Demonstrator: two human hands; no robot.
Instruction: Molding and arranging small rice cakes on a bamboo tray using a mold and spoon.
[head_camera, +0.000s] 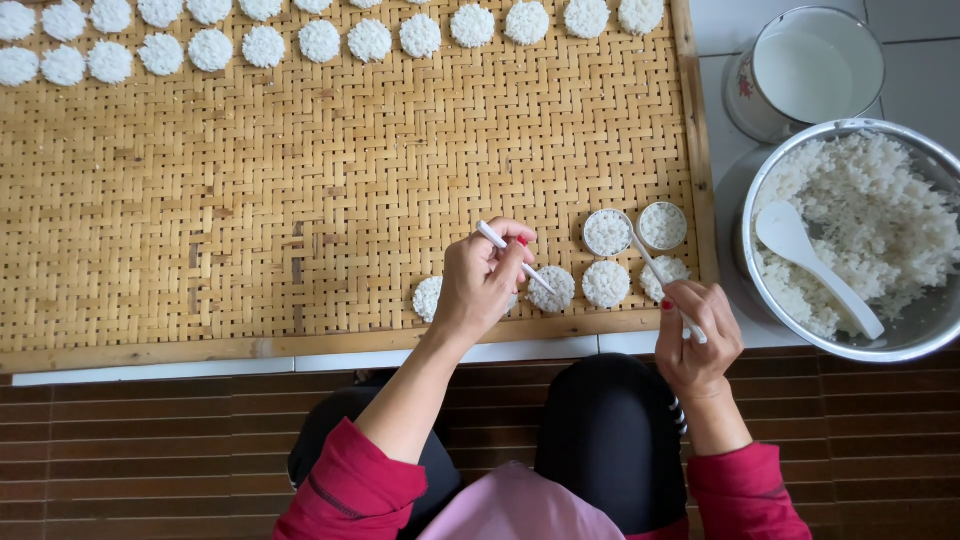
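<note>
The left hand (482, 278) pinches a white stick (512, 253) over the woven bamboo tray's (250, 250) near edge; the right hand (697, 335) grips a spoon handle (660, 272) beside the round rice cakes (607, 283). A careless nudge could crumble the soft cakes.

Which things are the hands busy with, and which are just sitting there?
In use:
left hand with white stick
right hand with ring mould handle
rice discs
woven tray

Just sitting:
bowl of rice
white spoon
enamel pot
</note>
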